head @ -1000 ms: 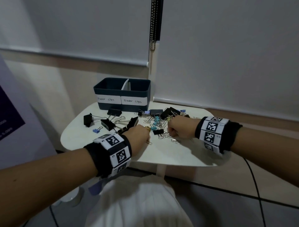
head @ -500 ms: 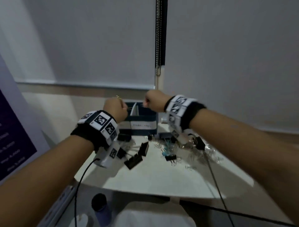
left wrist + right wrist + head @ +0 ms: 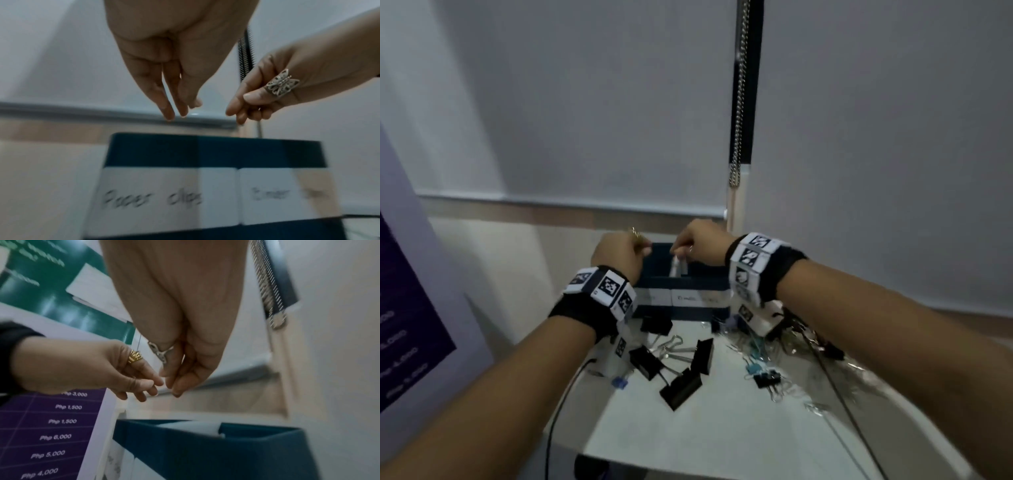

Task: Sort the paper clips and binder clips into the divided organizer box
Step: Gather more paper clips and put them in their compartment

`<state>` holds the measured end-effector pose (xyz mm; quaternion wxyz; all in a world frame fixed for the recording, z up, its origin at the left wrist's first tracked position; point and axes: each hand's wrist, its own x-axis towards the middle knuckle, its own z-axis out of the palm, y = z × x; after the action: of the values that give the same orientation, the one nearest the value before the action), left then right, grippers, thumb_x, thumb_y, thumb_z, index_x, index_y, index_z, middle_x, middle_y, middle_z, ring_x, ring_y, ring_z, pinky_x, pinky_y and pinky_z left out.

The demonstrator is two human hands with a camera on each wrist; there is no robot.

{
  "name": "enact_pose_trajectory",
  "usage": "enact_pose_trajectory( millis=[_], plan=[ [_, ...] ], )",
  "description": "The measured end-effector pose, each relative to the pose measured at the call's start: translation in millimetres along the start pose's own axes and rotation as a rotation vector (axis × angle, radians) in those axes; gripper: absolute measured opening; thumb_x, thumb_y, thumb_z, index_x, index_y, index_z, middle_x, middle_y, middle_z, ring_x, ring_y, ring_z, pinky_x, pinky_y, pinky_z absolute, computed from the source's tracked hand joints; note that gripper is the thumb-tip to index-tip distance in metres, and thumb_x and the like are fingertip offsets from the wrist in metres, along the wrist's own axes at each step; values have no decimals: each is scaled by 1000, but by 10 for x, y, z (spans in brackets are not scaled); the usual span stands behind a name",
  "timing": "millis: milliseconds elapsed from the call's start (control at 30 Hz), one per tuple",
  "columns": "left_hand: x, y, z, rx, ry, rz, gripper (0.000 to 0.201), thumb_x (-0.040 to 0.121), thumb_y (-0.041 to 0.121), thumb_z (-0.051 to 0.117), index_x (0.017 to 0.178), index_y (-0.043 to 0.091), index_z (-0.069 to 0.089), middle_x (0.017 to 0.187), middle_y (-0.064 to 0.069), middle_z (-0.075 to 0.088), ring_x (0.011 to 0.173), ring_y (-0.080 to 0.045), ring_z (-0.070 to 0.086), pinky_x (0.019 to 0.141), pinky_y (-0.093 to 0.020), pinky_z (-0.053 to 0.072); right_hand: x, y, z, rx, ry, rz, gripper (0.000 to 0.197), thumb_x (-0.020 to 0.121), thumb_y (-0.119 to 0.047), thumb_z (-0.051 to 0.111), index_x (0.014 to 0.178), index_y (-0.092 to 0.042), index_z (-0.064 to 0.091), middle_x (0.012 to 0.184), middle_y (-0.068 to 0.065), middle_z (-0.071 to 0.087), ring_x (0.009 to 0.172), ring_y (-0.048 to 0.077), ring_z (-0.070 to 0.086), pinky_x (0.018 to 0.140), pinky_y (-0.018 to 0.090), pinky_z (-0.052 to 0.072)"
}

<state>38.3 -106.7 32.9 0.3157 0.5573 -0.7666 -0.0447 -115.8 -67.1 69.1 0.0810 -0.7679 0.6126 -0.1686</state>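
Observation:
The dark blue organizer box (image 3: 681, 282) stands at the back of the white table (image 3: 722, 438), with a white divider (image 3: 677, 269) and labels "Paper clips" (image 3: 152, 199) and "Binder clips". Both hands hover just above its rim. My left hand (image 3: 645, 251) points its straight fingers (image 3: 168, 112) down over the left compartment, and nothing shows between them. My right hand (image 3: 681, 251) keeps thumb and fingers pinched together (image 3: 172, 386) near the divider; what they hold is hidden. Black binder clips (image 3: 681, 387), small coloured ones (image 3: 753, 368) and paper clips (image 3: 777, 394) lie loose on the table.
Window blinds close off the back, with a bead chain (image 3: 739, 102) hanging just behind the box. A purple price poster (image 3: 407, 325) stands at the left. Wrist-camera cables (image 3: 835, 387) trail over the clip pile and off the table's front.
Both hands lifted from the clip pile and moved back over the box. In the last half second they came closer together above it, and my view dipped.

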Motion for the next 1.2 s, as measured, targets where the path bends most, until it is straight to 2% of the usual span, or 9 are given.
enact_pose_trajectory(
  millis=[100, 233, 333, 400, 567, 700, 800, 900, 1200],
  plan=[
    [-274, 360, -44, -123, 1, 201, 16, 83, 24, 65, 97, 19, 72, 94, -3, 73, 87, -18, 65, 78, -25, 47, -486, 215, -215, -34, 10, 1, 25, 89, -14, 60, 110, -5, 68, 111, 9, 69, 101, 19, 63, 86, 19, 43],
    [-815, 940, 57, -190, -350, 528, 15, 82, 16, 67, 95, 17, 74, 94, 3, 72, 79, -4, 60, 82, -18, 49, -1267, 625, -341, -190, -81, 143, 23, 86, -17, 63, 106, -7, 70, 102, 9, 71, 86, 16, 61, 65, 12, 39],
    [-1256, 1293, 310, -133, -604, 666, 28, 80, 23, 70, 107, 16, 69, 103, 0, 69, 91, -10, 63, 81, -15, 45, -1796, 886, -361, -274, -187, 294, 22, 85, -14, 64, 105, -7, 70, 99, 11, 72, 77, 11, 53, 56, 3, 31],
    [-1497, 1453, 516, -77, -748, 613, 42, 76, 29, 73, 114, 14, 63, 112, 0, 64, 102, -13, 60, 88, -19, 48, -2060, 1018, -349, -303, -236, 387, 22, 84, -9, 63, 105, -7, 70, 103, 10, 72, 81, 14, 59, 59, 8, 36],
    [-1593, 1667, 811, 212, -851, 571, 32, 77, 35, 71, 79, 3, 65, 115, -6, 62, 112, -19, 55, 97, -33, 48, -2320, 1176, -193, -283, -355, 469, 36, 80, 9, 50, 108, -7, 67, 108, 9, 69, 88, 18, 63, 70, 24, 49],
    [-1567, 1754, 851, 122, -887, 470, 5, 83, 8, 64, 81, 6, 60, 90, -3, 66, 90, -17, 68, 81, -27, 56, -2301, 1175, -63, -274, -393, 438, 34, 79, 9, 50, 101, -11, 65, 106, 9, 70, 84, 18, 61, 65, 22, 49],
    [-1553, 1788, 869, 73, -885, 396, 26, 85, 2, 60, 63, 12, 51, 65, 3, 56, 59, -7, 57, 59, -17, 49, -2262, 1166, -20, -302, -381, 401, 25, 81, 4, 54, 100, -5, 67, 107, 11, 70, 100, 22, 63, 79, 23, 45],
    [-1560, 1782, 890, 88, -876, 372, 33, 86, 1, 59, 58, 14, 46, 68, 1, 58, 53, -2, 48, 56, -15, 45, -2240, 1172, 1, -329, -413, 407, 23, 85, -4, 54, 105, -2, 66, 110, 12, 68, 107, 24, 60, 88, 28, 47],
    [-1498, 1755, 765, -53, -808, 376, 32, 86, 4, 59, 61, 20, 46, 63, 8, 50, 62, -7, 50, 59, -13, 42, -2105, 1084, -135, -271, -270, 437, 16, 82, 0, 57, 93, -2, 68, 87, 8, 65, 74, 15, 55, 65, 20, 46]
  ],
)
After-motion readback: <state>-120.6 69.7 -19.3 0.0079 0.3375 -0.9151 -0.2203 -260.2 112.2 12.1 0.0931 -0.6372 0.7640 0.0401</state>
